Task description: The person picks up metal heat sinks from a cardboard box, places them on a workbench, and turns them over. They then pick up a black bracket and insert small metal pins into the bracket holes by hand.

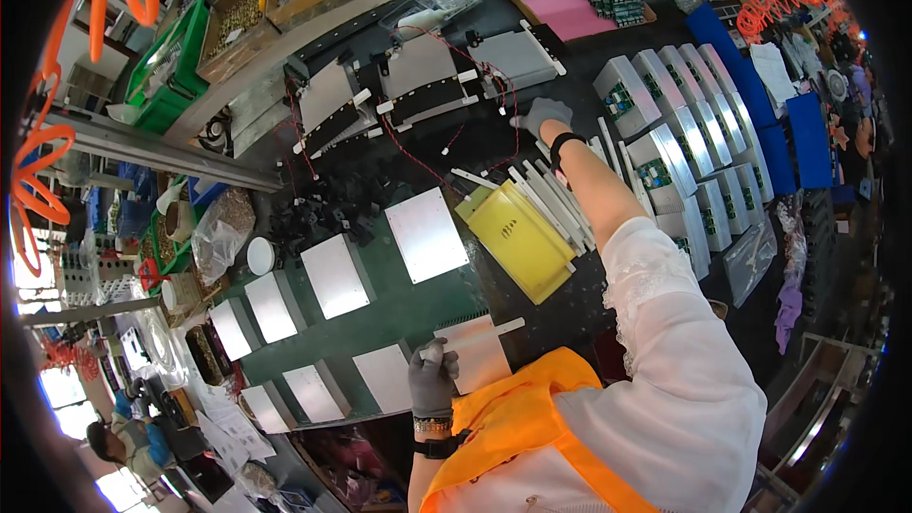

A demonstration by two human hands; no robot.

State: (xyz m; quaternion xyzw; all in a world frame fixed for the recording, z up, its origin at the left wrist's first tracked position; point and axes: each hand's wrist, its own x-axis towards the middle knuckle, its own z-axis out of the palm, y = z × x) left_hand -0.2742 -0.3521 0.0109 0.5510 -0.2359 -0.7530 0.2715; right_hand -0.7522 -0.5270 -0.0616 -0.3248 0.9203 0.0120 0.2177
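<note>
My left hand (432,378), in a grey glove, is closed at the near edge of the bench, its fingers curled round the end of a thin white strip (510,327). The strip lies across a pale metal plate (481,361) just in front of my body. My right arm stretches far forward. The grey-gloved right hand (545,117) is open, one finger extended left, beside a loose red wire and below a grey metal unit (516,59). Several white strips (551,204) lie beneath my right forearm. Part of the right hand's fingers cannot be made out.
A yellow tray (521,242) lies mid-bench. Silver metal boxes (334,275) stand in rows on the green mat at left, near a pile of black parts (318,218). Stacked boxes with circuit boards (698,123) fill the right. Orange coiled hoses (38,166) hang at left.
</note>
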